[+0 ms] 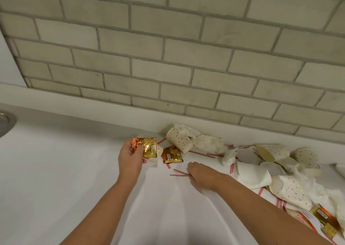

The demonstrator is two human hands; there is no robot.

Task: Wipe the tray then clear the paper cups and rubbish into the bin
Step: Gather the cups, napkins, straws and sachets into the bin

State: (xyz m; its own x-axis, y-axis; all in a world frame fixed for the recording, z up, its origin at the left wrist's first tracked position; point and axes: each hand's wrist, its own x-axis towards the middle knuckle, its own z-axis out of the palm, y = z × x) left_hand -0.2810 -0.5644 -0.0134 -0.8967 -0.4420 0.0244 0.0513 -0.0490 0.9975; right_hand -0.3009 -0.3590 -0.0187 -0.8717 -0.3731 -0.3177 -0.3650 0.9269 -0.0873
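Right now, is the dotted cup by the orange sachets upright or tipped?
Tipped: the dotted cup lies on its side beside crumpled tissue.

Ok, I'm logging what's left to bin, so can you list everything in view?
foil sachets: at least three, orange-gold; one in the left hand, one on the counter beside it, more at lower right.
paper cups: several, white with orange dots, tipped over along the wall and to the right.
tissues: several, white, crumpled among the cups.
stir sticks: several, red-and-white, scattered.
counter: one, white.
wall: grey brick tiles, behind.
sink rim: metal, far left.
left hand: holds a sachet.
right hand: pinches two sticks.
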